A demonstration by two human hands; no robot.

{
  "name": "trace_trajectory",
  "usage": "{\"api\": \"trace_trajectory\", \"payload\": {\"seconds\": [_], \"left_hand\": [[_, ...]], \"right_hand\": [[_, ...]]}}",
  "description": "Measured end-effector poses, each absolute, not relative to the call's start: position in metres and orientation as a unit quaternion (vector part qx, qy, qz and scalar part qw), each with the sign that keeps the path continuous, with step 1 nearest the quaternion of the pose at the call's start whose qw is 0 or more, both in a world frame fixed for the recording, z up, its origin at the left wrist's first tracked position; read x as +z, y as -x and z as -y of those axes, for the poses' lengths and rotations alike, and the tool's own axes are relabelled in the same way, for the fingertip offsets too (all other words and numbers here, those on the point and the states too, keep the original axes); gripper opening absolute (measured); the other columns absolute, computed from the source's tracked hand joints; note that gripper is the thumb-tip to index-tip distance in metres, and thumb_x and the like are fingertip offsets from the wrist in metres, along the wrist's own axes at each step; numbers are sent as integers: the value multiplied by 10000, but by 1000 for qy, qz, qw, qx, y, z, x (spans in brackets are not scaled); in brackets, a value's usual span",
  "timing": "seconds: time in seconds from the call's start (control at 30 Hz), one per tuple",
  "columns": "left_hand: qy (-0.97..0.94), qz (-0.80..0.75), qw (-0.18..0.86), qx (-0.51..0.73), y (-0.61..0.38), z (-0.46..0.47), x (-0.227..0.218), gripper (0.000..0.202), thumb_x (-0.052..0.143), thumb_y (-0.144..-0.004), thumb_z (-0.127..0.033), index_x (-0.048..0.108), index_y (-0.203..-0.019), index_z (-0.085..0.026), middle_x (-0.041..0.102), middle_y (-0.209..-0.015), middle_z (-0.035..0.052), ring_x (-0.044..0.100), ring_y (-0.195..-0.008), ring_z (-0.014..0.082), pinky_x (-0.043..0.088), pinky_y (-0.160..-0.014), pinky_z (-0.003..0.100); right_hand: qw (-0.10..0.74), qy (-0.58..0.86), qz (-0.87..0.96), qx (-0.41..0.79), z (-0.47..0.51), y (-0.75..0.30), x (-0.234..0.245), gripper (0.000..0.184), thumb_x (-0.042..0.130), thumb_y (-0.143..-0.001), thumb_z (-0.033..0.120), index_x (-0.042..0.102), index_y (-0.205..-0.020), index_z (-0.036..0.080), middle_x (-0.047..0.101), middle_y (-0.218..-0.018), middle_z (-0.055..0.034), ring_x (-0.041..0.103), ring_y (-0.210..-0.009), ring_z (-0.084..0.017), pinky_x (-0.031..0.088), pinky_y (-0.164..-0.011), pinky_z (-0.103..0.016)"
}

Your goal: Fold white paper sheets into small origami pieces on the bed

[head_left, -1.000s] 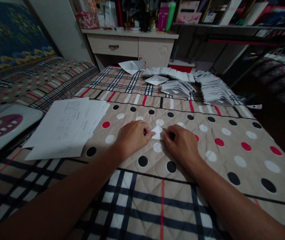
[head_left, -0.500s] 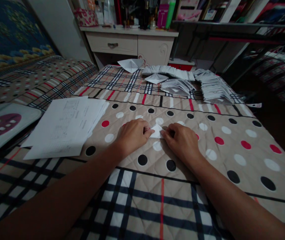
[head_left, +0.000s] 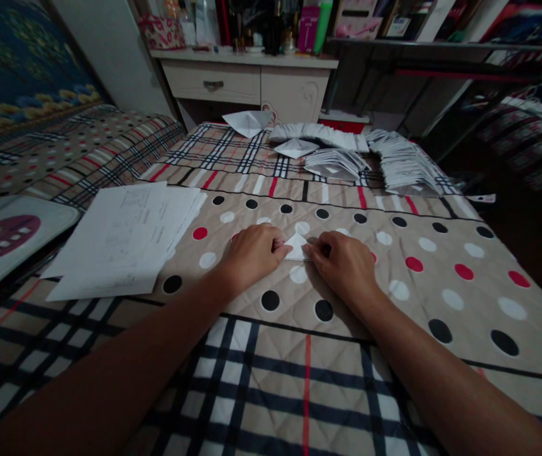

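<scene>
A small folded piece of white paper [head_left: 296, 246], triangular at its top, is between my two hands just above or on the dotted bedspread [head_left: 233, 285]. My left hand [head_left: 258, 252] pinches its left end between thumb and curled fingers. At the right end, my right hand [head_left: 342, 256] grips it the same way. The paper's two ends are hidden by my fingers. To the left lies a stack of printed sheets [head_left: 114, 240], slightly fanned out.
Rows of folded white papers [head_left: 406, 161] and a shorter bundle [head_left: 335, 163] lie at the bed's far side. Two paper boat shapes, one larger [head_left: 248, 122] and one smaller [head_left: 296, 148], are beside them. A white dresser [head_left: 233, 79] stands behind. A white case [head_left: 19, 234] sits at left.
Both hands keep their hold on the folded paper and have hardly moved. The whole view has shifted very slightly.
</scene>
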State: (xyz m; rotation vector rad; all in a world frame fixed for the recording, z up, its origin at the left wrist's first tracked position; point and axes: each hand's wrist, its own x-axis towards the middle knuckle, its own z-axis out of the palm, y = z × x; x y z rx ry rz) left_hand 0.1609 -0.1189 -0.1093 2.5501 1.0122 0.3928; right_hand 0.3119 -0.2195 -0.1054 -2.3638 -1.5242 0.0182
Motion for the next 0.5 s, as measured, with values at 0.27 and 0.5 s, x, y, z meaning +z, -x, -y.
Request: {"api": "trace_trajectory", "payload": {"seconds": [0.27, 0.5], "left_hand": [[-906, -348, 195, 140, -158, 116, -111, 201, 648, -817, -342, 623, -685, -192, 647, -786, 13, 530, -650, 130, 367, -603, 279], [-904, -354, 192, 146, -155, 116, -114, 228, 666, -820, -387, 622, -706, -195, 639, -818, 12, 544, -670, 136, 371, -600, 280]], "right_hand": [[173, 841, 511, 39, 221, -313, -102, 233, 629, -813, 424, 644, -701, 220, 674, -716, -28, 584, -660, -188, 238, -535, -282], [207, 830, 515, 60, 224, -319, -105, 125, 660, -799, 338, 634, -826, 219, 662, -728, -4, 566, -643, -162, 282, -559, -262]]}}
